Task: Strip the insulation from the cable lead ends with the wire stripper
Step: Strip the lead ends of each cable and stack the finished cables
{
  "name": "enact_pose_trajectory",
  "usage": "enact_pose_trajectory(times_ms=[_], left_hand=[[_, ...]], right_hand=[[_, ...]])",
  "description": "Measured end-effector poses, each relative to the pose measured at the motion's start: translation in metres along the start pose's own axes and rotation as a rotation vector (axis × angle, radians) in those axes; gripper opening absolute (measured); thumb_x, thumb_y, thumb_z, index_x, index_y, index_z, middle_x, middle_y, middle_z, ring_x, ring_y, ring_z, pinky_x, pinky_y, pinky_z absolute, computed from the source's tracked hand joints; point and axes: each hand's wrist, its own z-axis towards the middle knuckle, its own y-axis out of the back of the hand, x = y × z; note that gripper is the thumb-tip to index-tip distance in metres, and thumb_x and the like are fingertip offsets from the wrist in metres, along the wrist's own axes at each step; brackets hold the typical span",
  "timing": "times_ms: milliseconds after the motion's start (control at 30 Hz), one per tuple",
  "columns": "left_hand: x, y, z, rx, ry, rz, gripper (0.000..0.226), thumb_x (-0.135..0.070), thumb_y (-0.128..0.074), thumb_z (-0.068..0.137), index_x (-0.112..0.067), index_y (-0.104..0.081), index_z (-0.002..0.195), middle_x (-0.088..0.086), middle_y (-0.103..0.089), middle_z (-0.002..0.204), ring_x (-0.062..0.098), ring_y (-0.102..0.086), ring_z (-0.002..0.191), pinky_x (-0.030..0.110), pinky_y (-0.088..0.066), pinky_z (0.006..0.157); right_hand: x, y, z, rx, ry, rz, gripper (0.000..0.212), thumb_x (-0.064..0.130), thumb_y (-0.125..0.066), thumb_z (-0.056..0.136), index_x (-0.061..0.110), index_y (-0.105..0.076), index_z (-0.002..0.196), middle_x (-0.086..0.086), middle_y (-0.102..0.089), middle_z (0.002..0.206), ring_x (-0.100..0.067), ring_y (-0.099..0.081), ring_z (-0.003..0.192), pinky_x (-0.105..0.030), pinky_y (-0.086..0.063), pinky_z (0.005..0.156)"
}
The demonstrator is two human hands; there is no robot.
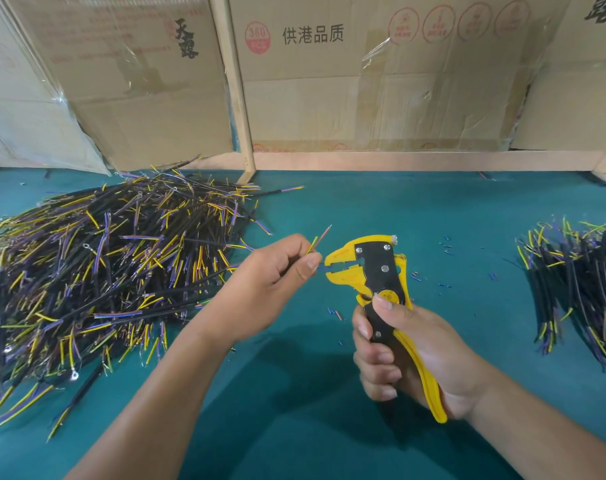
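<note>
Over the green table (329, 209), between a big cable heap (97, 271) on the left and a small bundle (578, 282) far right, the right hand (409, 355) clenches the rigid stripper (374, 271) by its handles while the left hand (277, 275) pinches a light, floppy lead (324, 267) close to its tip, fed into the jaws.

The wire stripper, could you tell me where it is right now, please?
In the head view the wire stripper sits right of centre, gripped by the right hand, its yellow nose facing the left hand above the green table.
</note>
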Motion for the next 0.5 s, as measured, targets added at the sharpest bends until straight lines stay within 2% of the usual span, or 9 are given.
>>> enact_pose_trajectory(times_ms=[167, 233, 367, 500], left_hand=[[0.001, 0.0, 0.0, -0.001, 0.009, 0.002, 0.032, -0.037, -0.046, 0.102, -0.015, -0.048, 0.079, -0.014, -0.032, 0.063, 0.005, -0.026, 0.058, 0.019, -0.025, 0.051], [0.002, 0.002, 0.0, 0.005, 0.014, 0.027, 0.03, -0.039, -0.047, 0.101, -0.022, -0.047, 0.077, -0.013, -0.033, 0.063, 0.006, -0.026, 0.059, 0.022, -0.026, 0.051], [-0.001, 0.005, 0.001, 0.011, 0.007, 0.055, 0.028, -0.038, -0.048, 0.101, -0.038, -0.042, 0.073, -0.014, -0.035, 0.06, 0.006, -0.027, 0.057, 0.016, -0.025, 0.051], [0.003, 0.006, -0.001, 0.037, -0.026, 0.056, 0.028, -0.045, -0.047, 0.101, -0.036, -0.044, 0.075, -0.015, -0.034, 0.061, 0.006, -0.026, 0.057, 0.017, -0.025, 0.051]], right_hand=[[0.002, -0.001, 0.0, -0.049, -0.014, -0.062, 0.054, 0.059, -0.081, 0.073, 0.013, -0.052, 0.073, -0.001, -0.029, 0.058, -0.014, -0.026, 0.042, -0.023, -0.031, 0.046], [0.003, -0.002, -0.001, -0.099, -0.018, -0.103, 0.058, 0.063, -0.081, 0.07, 0.015, -0.05, 0.071, 0.0, -0.028, 0.056, -0.013, -0.024, 0.04, -0.02, -0.029, 0.044], [0.008, -0.002, -0.003, -0.141, -0.017, -0.149, 0.055, 0.065, -0.075, 0.073, 0.016, -0.051, 0.07, 0.0, -0.028, 0.056, -0.013, -0.023, 0.04, -0.02, -0.029, 0.043], [0.013, 0.001, -0.006, -0.106, -0.027, -0.192, 0.059, 0.067, -0.081, 0.067, 0.016, -0.053, 0.073, 0.0, -0.03, 0.058, -0.012, -0.025, 0.041, -0.02, -0.029, 0.043]])
